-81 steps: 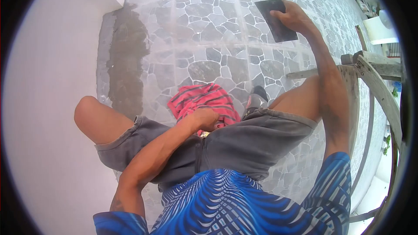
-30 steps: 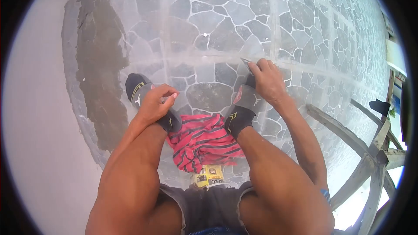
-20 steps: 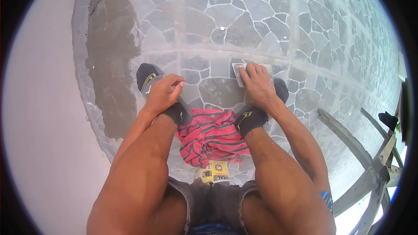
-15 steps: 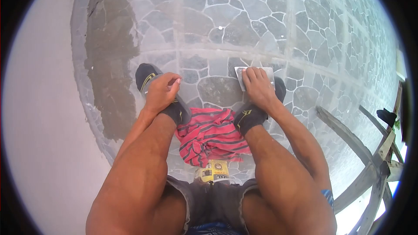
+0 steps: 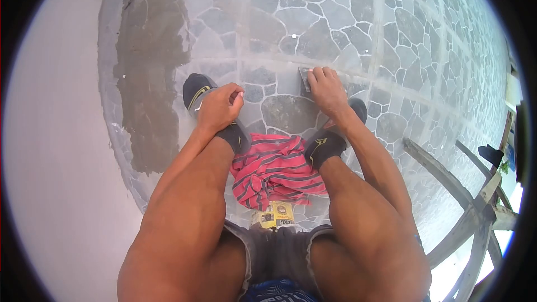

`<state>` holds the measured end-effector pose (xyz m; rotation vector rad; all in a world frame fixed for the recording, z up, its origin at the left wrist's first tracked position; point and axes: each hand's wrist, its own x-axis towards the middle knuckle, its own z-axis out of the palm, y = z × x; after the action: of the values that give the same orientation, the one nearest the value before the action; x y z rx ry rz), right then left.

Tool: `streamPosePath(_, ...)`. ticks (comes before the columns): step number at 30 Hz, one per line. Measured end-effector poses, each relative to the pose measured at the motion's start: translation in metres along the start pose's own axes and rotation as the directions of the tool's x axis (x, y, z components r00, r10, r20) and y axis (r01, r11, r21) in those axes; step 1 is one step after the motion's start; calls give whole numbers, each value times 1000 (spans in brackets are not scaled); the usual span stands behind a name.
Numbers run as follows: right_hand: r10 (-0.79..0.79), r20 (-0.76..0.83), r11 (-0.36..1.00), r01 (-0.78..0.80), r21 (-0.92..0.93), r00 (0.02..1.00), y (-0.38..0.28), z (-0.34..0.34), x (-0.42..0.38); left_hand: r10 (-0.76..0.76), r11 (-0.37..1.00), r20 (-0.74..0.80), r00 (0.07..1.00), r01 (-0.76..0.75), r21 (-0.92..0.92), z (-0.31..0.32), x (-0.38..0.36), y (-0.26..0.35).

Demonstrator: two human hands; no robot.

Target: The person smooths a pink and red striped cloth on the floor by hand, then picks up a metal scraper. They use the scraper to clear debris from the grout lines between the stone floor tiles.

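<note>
My right hand [image 5: 329,94] is closed around a flat metal trowel [image 5: 304,83], whose grip is hidden under the fingers. The blade is tilted over the stone-patterned floor [image 5: 288,113], just ahead of my right shoe [image 5: 325,146]. Above my left shoe [image 5: 197,89], my left hand [image 5: 221,106] is curled, thumb pressed against the fingers; whatever it may hold cannot be made out. Between my feet lies a crumpled red-and-black striped cloth [image 5: 274,168]. Behind it, a container with a yellow label [image 5: 278,212] is partly covered by my shorts.
A dark, damp-looking patch [image 5: 148,78] runs along the floor on the left, beside a pale wall [image 5: 56,134]. Weathered wooden beams [image 5: 442,170] cross at the right, with a black item [image 5: 490,155] hanging on them.
My right hand has moved slightly forward, and the trowel has tipped from lying nearly flat to a steeper angle. The left hand stays curled over the shoe. The view has shifted a little.
</note>
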<state>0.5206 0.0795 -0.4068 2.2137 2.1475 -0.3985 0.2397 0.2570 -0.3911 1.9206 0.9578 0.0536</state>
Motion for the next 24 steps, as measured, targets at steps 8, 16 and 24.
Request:
streamPosePath(8,-56,-45,998,55,-30,997,-6,9,-16,-59,998,-16,998,59,2,-2,2,9)
streamPosePath(16,-77,-8,997,77,-21,997,-13,3,1,-9,999,-41,999,7,-32,-4,7,1)
streamPosePath(24,-117,-86,992,111,-64,989,-19,0,14,5,1000,-31,999,-6,-5,-1,4,2)
